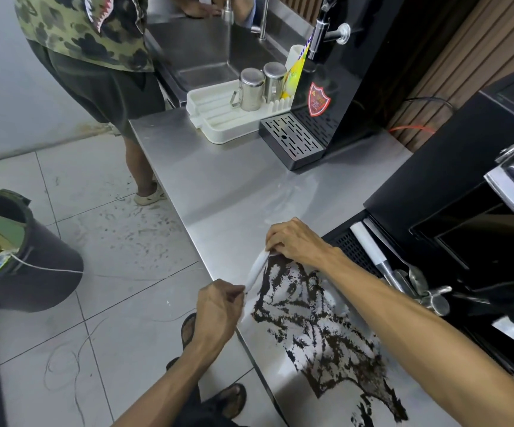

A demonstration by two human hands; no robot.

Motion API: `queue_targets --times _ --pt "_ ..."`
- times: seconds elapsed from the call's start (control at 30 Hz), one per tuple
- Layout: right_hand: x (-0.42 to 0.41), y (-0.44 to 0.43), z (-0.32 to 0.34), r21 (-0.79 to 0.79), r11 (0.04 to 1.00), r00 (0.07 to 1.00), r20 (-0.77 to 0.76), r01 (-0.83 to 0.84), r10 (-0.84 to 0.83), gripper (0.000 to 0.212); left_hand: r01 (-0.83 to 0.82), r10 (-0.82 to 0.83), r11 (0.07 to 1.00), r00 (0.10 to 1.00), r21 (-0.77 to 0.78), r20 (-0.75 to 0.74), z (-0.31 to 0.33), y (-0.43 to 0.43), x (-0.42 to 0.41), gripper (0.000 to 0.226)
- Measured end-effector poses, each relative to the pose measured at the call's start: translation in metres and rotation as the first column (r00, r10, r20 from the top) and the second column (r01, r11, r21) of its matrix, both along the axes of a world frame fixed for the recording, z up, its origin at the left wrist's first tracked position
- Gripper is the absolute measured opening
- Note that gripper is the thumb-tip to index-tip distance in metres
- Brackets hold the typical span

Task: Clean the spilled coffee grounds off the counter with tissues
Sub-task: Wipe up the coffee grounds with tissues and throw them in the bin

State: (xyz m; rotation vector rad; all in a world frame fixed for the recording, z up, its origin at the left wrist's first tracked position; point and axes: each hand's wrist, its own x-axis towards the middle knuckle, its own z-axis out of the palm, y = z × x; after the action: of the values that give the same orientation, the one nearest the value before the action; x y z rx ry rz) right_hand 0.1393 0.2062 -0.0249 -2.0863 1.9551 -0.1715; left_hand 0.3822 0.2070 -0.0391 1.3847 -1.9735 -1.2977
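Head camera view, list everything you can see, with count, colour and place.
counter: one, steel, centre
coffee grounds: one spill, dark brown, near counter
tissue: one, white, spill's far-left edge
tray: one, white, far counter
cups: two, silver, in the tray
dispenser: one, black, right of tray
bin: one, dark, floor left
sink: one, steel, far end
person: one, camouflage top, at sink
left hand: one, pinches tissue's lower end
right hand: one, grips tissue's upper end
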Motion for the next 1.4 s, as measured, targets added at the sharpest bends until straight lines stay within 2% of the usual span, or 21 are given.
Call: queue_targets --times 0.13,0.27,0.37,0.6,0.77,0.9,0.97,1.07,1.23,1.4 --pt "-0.013 0.019 0.005 0.034 0.998 0.992 -0.115 0.048 -0.043 0.018 0.090 -0.087 0.992 0.995 -0.083 0.046 0.004 0.003 -0.017 0.012" --pt "-0.003 0.040 0.010 0.075 0.993 0.962 -0.265 0.090 -0.067 0.029 0.140 -0.133 0.986 0.988 -0.095 0.073 0.005 0.002 -0.024 0.012" --pt "0.011 0.058 0.006 0.065 0.988 0.926 -0.361 0.143 -0.110 0.028 0.171 -0.161 0.976 0.984 -0.133 0.081 0.006 0.001 -0.024 0.010" --pt "0.019 0.075 0.010 -0.079 0.937 0.889 -0.295 0.342 -0.349 0.014 0.236 -0.226 0.955 0.971 -0.180 0.074 0.007 -0.014 -0.028 0.013" --pt "0.021 0.067 0.005 -0.008 0.922 0.833 -0.427 0.387 -0.353 0.011 0.354 -0.340 0.912 0.935 -0.206 0.099 0.007 -0.038 -0.043 0.022" --pt "0.032 0.063 0.003 -0.015 0.883 0.763 -0.496 0.469 -0.413 0.011 0.428 -0.409 0.880 0.903 -0.205 0.130 -0.001 -0.054 -0.050 0.021" --pt "0.040 0.066 0.003 -0.007 0.854 0.741 -0.494 0.521 -0.456 0.013 0.458 -0.440 0.870 0.888 -0.182 0.134 -0.002 -0.060 -0.050 0.020" --pt "0.051 0.079 0.003 -0.007 0.802 0.704 -0.473 0.598 -0.530 0.020 0.561 -0.548 0.808 0.828 -0.179 0.120 -0.004 -0.066 -0.050 0.019" --pt "0.055 0.092 0.000 -0.202 0.677 0.610 -0.307 0.708 -0.730 0.010 0.635 -0.644 0.744 0.764 -0.208 0.031 -0.007 -0.078 -0.056 0.022" --pt "0.058 0.081 -0.010 -0.271 0.639 0.569 -0.297 0.720 -0.767 0.011 0.694 -0.707 0.683 0.706 -0.229 0.030 -0.004 -0.098 -0.071 0.028"
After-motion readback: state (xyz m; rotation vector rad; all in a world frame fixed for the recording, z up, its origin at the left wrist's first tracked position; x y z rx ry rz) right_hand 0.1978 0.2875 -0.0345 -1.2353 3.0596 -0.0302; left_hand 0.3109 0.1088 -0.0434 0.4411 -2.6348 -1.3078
